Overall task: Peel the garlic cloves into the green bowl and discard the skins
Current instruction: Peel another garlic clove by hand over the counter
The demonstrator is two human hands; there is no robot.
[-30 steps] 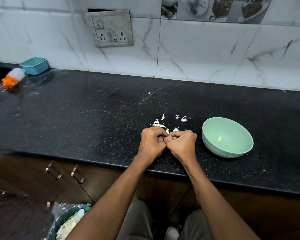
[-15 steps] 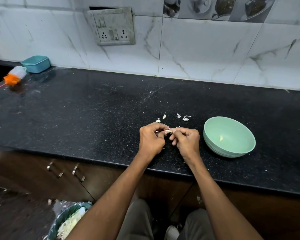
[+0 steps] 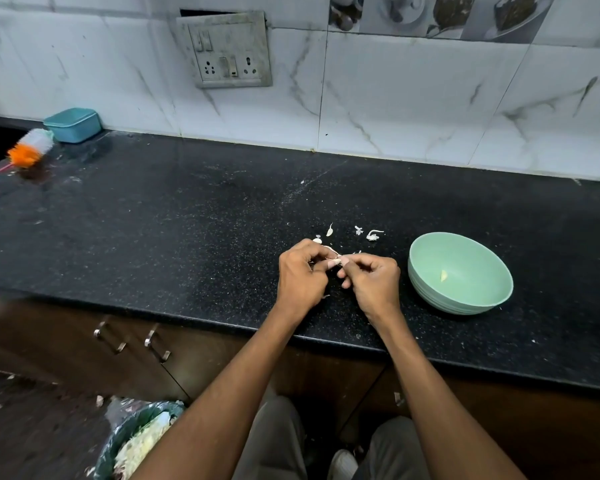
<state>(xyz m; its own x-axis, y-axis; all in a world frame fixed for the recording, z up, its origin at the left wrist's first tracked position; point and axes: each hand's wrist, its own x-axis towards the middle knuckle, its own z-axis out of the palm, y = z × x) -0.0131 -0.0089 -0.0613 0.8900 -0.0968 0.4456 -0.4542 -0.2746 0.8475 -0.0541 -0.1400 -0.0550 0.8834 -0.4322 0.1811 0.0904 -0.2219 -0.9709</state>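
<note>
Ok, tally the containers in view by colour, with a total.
Green: 1, the green bowl on the counter.
Teal: 1, the lidded box by the wall.
Dark green: 1, the lined bin on the floor.
Total: 3

Both forearms reach forward, left hand (image 3: pixel 300 275) and right hand (image 3: pixel 373 280) meeting, fingers curled, fingertips pinched together.
</note>
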